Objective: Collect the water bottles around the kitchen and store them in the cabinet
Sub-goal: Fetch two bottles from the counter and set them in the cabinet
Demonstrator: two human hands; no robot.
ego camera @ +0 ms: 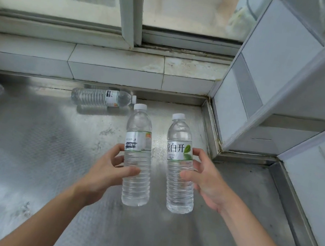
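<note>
Plainly, the likeliest failure is a slip: each bottle is full, smooth and ribbed, and each is held one-handed around its middle, so a loosened hold during the carry to the cabinet could drop one onto the steel surface [35, 156]. A second risk is leaving stock behind, since a third bottle [101, 97] lies on its side at 11 o'clock from the hands, against the back edge under the window sill [116, 60], and something like a bottle, blurred, sits at the far 9 o'clock edge; it cannot be identified for sure.

The left hand [107, 169] grips the left bottle [138, 157], thumb curled across its front below the label, fingers [118, 147] wrapped round its left side. The right hand [206, 178] grips the right bottle [181, 166], thumb on the front, fingers [200, 152] curled round the right side at the label. Both bottles stand upright, capped, side by side but apart, seemingly lifted clear of the surface. No cabinet for storage is clearly identifiable here.
</note>
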